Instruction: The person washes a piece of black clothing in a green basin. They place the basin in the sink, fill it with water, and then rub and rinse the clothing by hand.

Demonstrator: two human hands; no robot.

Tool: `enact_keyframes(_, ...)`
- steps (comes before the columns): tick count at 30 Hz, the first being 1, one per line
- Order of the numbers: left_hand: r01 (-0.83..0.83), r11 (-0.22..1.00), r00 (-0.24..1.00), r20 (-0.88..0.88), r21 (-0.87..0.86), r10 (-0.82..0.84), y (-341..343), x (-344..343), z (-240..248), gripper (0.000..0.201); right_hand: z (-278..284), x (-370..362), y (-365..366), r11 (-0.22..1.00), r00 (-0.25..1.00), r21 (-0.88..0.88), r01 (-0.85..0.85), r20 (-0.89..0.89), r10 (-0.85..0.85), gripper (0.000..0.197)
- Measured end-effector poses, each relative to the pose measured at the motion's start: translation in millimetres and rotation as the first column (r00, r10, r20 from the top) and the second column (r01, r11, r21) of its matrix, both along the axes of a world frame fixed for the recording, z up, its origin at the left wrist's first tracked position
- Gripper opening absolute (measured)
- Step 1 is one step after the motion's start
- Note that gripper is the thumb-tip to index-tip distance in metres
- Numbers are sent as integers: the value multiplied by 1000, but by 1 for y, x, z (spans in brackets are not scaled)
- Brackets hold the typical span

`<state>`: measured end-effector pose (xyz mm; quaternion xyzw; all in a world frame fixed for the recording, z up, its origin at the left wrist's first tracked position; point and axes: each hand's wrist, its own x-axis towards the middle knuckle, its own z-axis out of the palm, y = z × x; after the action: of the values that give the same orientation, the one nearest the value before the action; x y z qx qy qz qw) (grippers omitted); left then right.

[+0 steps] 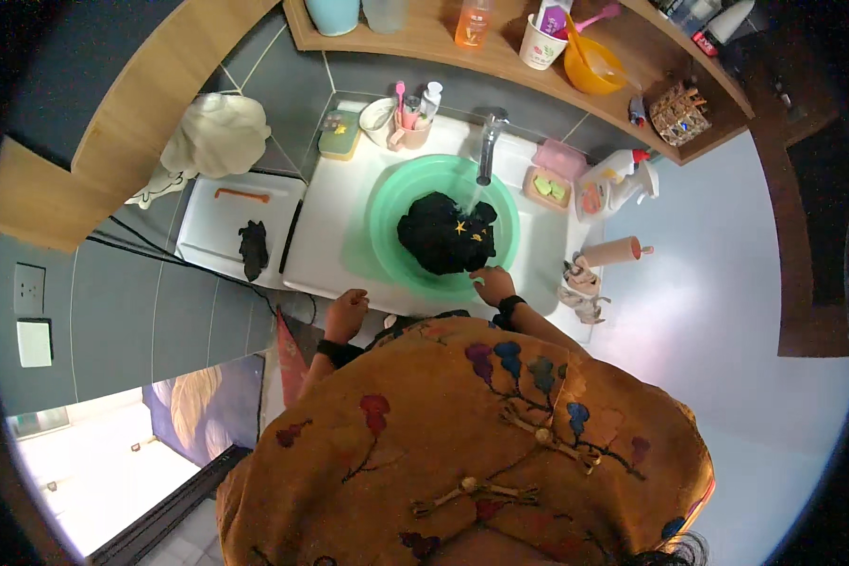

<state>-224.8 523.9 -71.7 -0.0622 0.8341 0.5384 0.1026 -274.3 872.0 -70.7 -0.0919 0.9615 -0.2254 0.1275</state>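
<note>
A mint-green basin (382, 250) stands in the white sink, with a bunched black garment (434, 236) in it. Small yellow star and moon shapes show on the dark cloth. Water runs from the chrome faucet (488, 146) onto the garment. At the basin's near right rim, my right hand (493, 285) has its fingers pinched at the cloth's lower edge. My left hand (347, 315) hovers by the sink's front left edge, apart from the basin. Its fingers are curled in, and nothing shows in them.
A soap dish (548, 189), spray bottles (608, 184) and a tumbled cloth (583, 292) line the right side. Behind the basin are a pink cup (408, 134) and a green-yellow box (340, 135). A wooden shelf (424, 45) overhangs the back. Dark cloth (253, 250) lies on the left white surface.
</note>
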Motion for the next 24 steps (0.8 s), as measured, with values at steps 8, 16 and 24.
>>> enact_keyframes(8, 69, 966, 997, 59, -250, -56, 10, 1, 33, 27, 6, -9, 0, 986, 996, 158, -47, 78, 35, 22)
enact_keyframes(16, 157, 952, 988, 37, -263, -153, 13, 9, 12, 27, -4, -5, 3, 963, 986, 247, -111, 145, 76, 20)
enact_keyframes(24, 185, 972, 981, 84, -148, -174, 4, -2, -39, 29, 4, -10, -1, 969, 995, 234, -84, 76, 68, 19)
